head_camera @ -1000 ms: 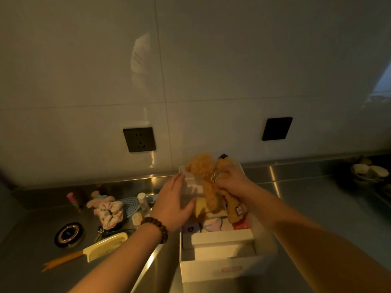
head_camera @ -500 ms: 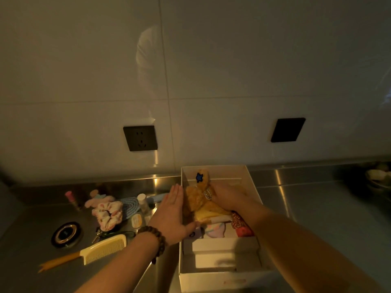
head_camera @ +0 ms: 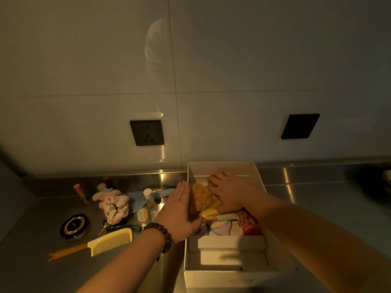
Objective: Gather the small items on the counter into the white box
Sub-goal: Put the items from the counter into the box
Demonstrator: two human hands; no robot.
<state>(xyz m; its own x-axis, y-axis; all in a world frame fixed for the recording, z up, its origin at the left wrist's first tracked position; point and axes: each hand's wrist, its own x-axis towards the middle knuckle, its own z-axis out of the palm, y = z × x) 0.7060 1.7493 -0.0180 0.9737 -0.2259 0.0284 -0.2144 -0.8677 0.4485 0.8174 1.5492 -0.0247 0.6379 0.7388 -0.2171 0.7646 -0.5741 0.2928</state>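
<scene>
We see the white box [head_camera: 220,280] on the steel counter [head_camera: 317,199], 1 fuzzy tan plush toy [head_camera: 202,198] lying inside; our left hand [head_camera: 179,212] braces its wall, fingers flat together, our right hand [head_camera: 229,190] presses spread on the plush

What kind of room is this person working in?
Probably a home kitchen, dimly lit: a stainless steel counter runs along a white tiled wall with a black power socket, and what looks like a stove burner knob is set into the counter.
</scene>
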